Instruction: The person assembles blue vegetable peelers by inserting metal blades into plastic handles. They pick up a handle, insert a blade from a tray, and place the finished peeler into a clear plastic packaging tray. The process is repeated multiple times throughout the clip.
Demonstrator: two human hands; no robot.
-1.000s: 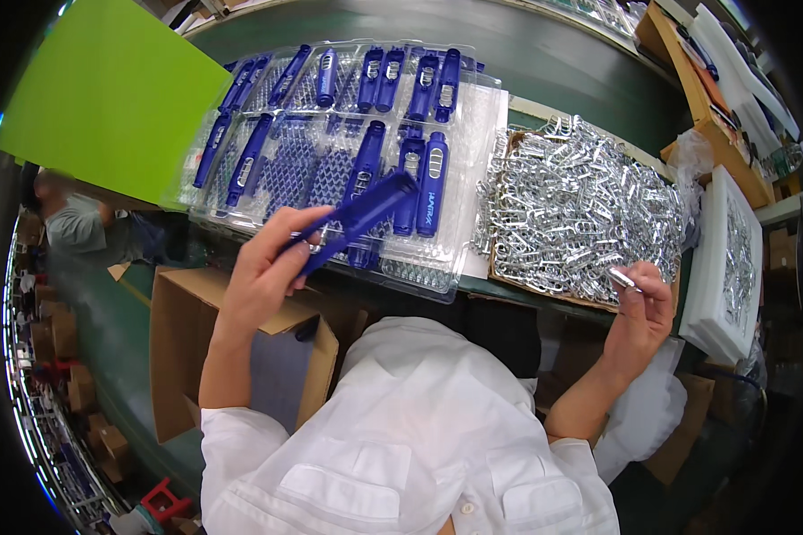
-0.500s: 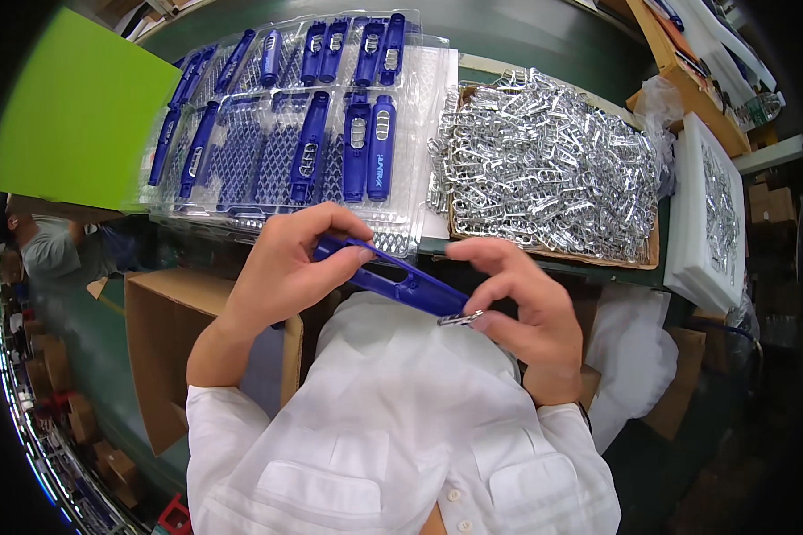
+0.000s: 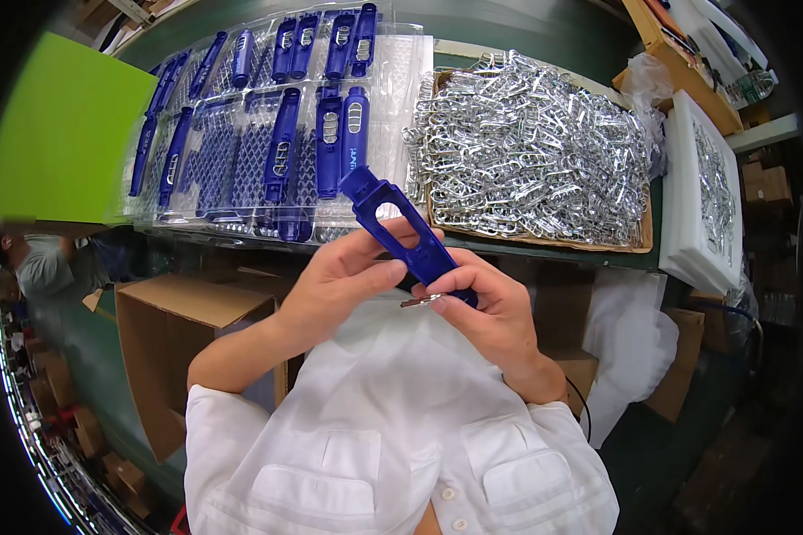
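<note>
A long blue plastic casing point(image 3: 388, 223) with an oval opening is tilted up in front of my chest. My left hand point(image 3: 352, 281) grips its left side, thumb and fingers closed on the edge. Around its lower end my right hand point(image 3: 486, 308) is closed, and the same hand pinches a small shiny metal piece point(image 3: 421, 301) between thumb and finger. The metal piece sits just below the casing. Beyond my hands lies a clear plastic tray point(image 3: 227, 218) with several blue casings, many fitted with metal pieces like this one.
Right of the tray, a shallow cardboard box point(image 3: 649, 227) is heaped with shiny metal pieces. Farther right stands a white foam tray point(image 3: 684, 192). A lime green panel point(image 3: 58, 134) is at the left. Below the bench edge is an open cardboard box point(image 3: 183, 308); another person point(image 3: 45, 266) is at far left.
The casing has turned more upright, its far end now pointing toward the tray. My left hand has shifted lower along it, and my right hand has moved left, bringing the metal piece along.
</note>
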